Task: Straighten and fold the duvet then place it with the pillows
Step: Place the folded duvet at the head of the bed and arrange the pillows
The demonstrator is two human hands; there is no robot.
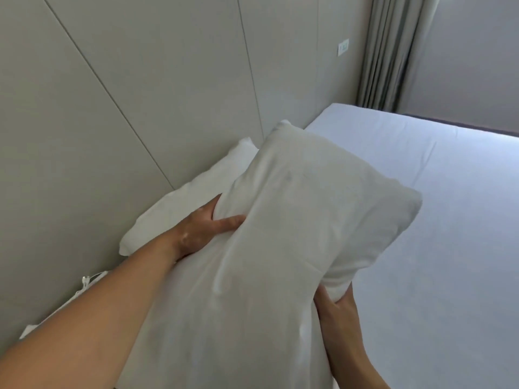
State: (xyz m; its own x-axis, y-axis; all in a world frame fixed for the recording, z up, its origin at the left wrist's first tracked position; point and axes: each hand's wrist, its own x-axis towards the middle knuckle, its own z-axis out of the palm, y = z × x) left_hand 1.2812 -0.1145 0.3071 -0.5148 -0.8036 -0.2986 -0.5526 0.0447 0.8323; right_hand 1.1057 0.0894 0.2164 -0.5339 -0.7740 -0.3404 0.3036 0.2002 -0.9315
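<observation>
Both hands, left hand point(205, 228) and right hand point(337, 307), are gripping a plump white fabric pillow point(295, 220) above the pale-sheeted bed point(435, 206), probably stacking it on the flat white pillow point(179, 209) at ten o'clock; duvet unseen.

From my remote seat, the held pillow point(295, 220) runs off the bottom edge of the frame, its lower end unseen. It covers the fingers of my left hand point(202, 231), leaving only the thumb and back showing, and most of my right hand point(337, 307) at lower centre. The second pillow point(179, 209) behind it is partly hidden. The wall plate point(343, 47) at upper right is too small to read. White fabric with a cord point(87, 282) at lower left slips behind my forearm; I cannot tell what it is.
</observation>
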